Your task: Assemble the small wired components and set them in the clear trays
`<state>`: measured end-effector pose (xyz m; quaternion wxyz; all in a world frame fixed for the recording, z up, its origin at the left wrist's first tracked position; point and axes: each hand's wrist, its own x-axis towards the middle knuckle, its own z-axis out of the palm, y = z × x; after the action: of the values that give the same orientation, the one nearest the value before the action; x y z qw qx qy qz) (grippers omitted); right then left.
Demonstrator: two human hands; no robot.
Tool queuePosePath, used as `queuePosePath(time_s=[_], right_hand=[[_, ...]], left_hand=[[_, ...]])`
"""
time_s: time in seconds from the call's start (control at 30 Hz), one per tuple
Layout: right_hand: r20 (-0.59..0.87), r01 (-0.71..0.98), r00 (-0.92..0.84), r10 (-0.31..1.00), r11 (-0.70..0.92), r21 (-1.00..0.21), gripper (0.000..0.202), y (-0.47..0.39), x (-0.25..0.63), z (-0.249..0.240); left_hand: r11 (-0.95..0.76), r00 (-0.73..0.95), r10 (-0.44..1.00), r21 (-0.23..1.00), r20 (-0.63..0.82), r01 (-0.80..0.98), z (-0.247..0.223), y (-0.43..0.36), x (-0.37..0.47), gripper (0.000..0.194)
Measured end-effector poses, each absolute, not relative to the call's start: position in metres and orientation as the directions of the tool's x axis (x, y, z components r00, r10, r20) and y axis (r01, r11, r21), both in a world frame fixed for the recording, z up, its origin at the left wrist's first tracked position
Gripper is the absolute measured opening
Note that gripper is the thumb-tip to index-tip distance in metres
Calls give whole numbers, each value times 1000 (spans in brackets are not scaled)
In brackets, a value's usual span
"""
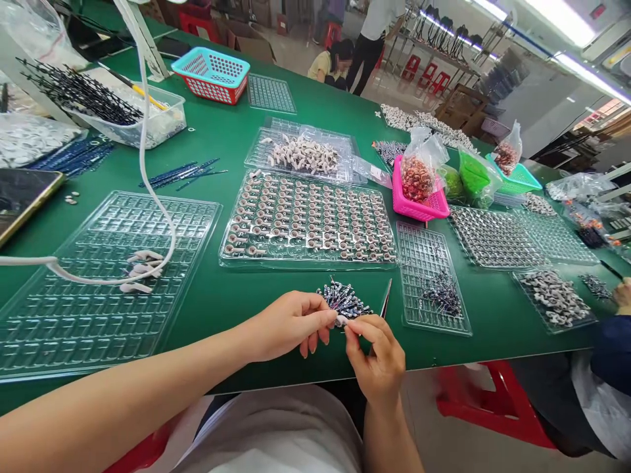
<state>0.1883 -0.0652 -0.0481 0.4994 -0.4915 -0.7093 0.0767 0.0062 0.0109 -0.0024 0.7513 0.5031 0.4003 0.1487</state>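
My left hand [300, 323] and my right hand [378, 351] meet near the table's front edge. Between their fingertips is a small white earbud shell [340, 320], pinched from both sides and partly covered by the fingers. Just behind the hands lies a pile of small dark electronic strips [345, 299]. Tweezers [387, 297] rest to the right of that pile. Farther back, a clear plastic tray [308, 265] holds rows of white earbud shells with round heads and stems. Behind it, another tray [254, 157] carries a loose heap of white shells [304, 154].
At left, a white cable [144, 131] arches over a clear tray [98, 263] with several white pieces. A pink basket [419, 209] holds bagged copper-coloured parts. To the right are a tray of dark parts [434, 282] and a co-worker's hand [623, 295]. A blue basket [211, 66] stands at the back.
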Motion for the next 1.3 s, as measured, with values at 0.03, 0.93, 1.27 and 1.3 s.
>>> queuePosePath(time_s=[0.03,0.93,1.27,1.3], right_hand=[[636,619,-21,771,509,-597,31,-65,188,-49],[658,571,28,752,528,-628,25,-66,188,-49],[610,493,20,792,523,-695,41,-66,188,-53],[602,491,26,798,514,-703,41,-66,188,-54]], left_hand=[[463,640,621,870,-453,168,-3,11,6,39],[348,651,695,935,-307,69,1,9,5,28],[350,685,668,935,-290,55,6,7,5,32],[356,683,668,933,-294,54,7,7,5,32]])
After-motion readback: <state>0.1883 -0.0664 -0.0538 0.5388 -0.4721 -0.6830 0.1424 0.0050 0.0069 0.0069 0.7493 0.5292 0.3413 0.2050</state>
